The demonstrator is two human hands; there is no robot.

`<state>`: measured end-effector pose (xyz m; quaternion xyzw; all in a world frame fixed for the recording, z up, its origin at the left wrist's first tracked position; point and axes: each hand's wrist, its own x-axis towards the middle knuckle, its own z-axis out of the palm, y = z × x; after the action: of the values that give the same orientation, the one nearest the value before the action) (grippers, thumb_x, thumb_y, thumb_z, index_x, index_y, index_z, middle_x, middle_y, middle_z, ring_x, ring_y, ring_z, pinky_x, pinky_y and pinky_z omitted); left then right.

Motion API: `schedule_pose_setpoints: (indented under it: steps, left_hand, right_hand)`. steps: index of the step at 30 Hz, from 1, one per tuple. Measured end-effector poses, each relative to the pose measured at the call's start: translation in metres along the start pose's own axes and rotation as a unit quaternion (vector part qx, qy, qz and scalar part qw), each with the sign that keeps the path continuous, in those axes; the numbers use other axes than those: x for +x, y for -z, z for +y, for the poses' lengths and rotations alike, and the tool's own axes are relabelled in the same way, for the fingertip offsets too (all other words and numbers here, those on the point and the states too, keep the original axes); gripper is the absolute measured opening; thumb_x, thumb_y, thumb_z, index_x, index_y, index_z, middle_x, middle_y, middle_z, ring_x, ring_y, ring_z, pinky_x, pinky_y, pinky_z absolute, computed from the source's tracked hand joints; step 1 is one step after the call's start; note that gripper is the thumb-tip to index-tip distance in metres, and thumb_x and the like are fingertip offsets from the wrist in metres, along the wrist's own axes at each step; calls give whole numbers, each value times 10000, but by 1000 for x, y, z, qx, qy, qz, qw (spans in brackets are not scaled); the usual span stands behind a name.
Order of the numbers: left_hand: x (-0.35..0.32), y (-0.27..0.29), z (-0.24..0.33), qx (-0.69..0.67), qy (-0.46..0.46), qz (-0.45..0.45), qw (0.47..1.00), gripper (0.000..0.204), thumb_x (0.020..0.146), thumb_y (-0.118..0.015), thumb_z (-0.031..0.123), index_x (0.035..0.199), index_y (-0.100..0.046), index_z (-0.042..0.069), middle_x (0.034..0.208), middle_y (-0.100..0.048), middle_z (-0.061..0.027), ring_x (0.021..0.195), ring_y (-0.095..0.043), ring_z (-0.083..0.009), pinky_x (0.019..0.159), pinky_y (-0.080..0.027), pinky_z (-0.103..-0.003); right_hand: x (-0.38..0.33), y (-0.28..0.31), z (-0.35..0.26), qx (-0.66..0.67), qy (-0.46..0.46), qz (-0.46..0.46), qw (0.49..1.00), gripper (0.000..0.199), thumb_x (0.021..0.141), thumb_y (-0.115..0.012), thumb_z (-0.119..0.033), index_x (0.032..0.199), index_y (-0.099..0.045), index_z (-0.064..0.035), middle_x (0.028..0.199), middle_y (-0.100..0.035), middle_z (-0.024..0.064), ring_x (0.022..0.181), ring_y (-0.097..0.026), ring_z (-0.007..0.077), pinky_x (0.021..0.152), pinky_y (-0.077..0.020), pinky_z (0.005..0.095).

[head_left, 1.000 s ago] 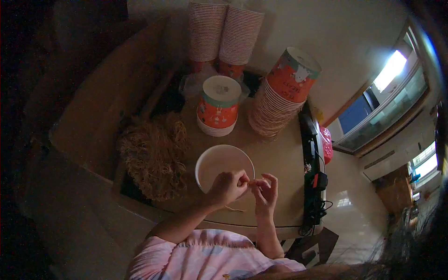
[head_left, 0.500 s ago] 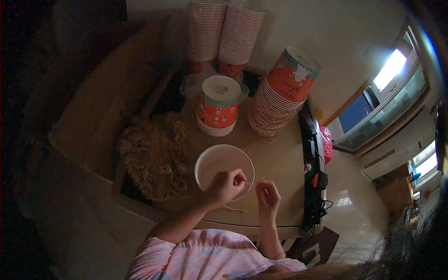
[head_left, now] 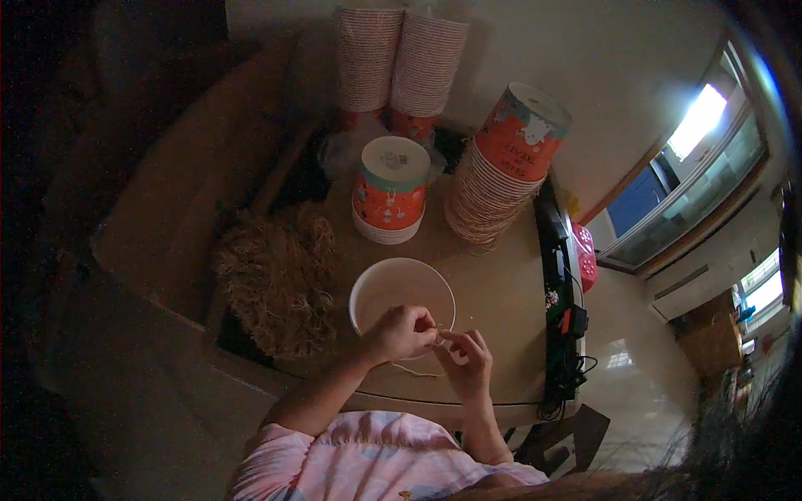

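A white-lined paper bucket [head_left: 391, 288] stands upright with its mouth toward me near the table's front edge. My left hand [head_left: 399, 336] is closed in a pinch at the right side of its rim. My right hand [head_left: 468, 361] meets it there, thumb and fingers closed, with the fingertips of both hands nearly touching. Between them shows a small bit of pale twine; the fingers hide most of it. A loose end of twine [head_left: 418, 372] lies on the table below the bucket. Left of the bucket is a large tangled heap of tan twine [head_left: 276, 284].
Behind the bucket, a short stack of orange-and-green paper buckets [head_left: 389, 196] stands upside down. A taller leaning stack [head_left: 510, 159] is at the right, and two tall stacks [head_left: 401, 63] rise at the back. Black cables and an adapter [head_left: 573, 321] line the table's right edge.
My right hand has moved left to meet my left hand at the bucket's rim. The left hand has stayed almost in place. The loose twine end has shifted slightly.
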<state>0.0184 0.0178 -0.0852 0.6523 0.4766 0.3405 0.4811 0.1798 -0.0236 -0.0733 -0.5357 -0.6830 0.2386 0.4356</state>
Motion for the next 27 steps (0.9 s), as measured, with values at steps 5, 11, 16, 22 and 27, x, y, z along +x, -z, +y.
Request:
schedule_pose_setpoints:
  steps: [5,11,16,22,27]
  left_hand:
    - [0,1,17,5,6,-17,1000,140,798,-624,139,795,-603,0,734,-629,-51,678,-578,-107,644,-475,-265]
    - [0,-3,10,-79,-7,-24,997,148,790,-632,147,818,-616,3,745,-640,-54,687,-587,-104,638,-476,-268]
    - [-6,2,27,-73,-83,-42,993,127,774,-624,124,811,-599,5,710,-629,-83,660,-601,-145,609,-471,-294]
    - [-10,0,37,115,-126,-5,985,146,780,-639,189,837,-600,61,736,-617,-103,681,-608,-182,643,-475,-297]
    - [-10,-3,18,75,-58,36,995,162,803,-594,176,762,-602,20,685,-618,-112,623,-611,-222,606,-473,-337]
  right_hand:
    - [-3,-5,9,14,10,28,999,86,717,-681,-26,786,-638,-52,681,-516,43,600,-507,124,530,-407,240]
    - [-5,-2,8,10,18,28,999,62,735,-671,-22,763,-619,-41,677,-523,40,608,-511,115,546,-408,234]
    - [-3,4,25,194,-123,18,973,49,793,-636,-37,786,-592,-17,714,-542,-3,657,-485,64,587,-394,213]
    - [1,3,24,241,-152,24,958,68,827,-608,-60,806,-571,-7,732,-581,12,687,-498,60,611,-409,210]
    - [-1,4,14,261,-152,50,952,32,822,-592,-12,802,-568,-19,721,-529,-20,685,-466,47,602,-370,188]
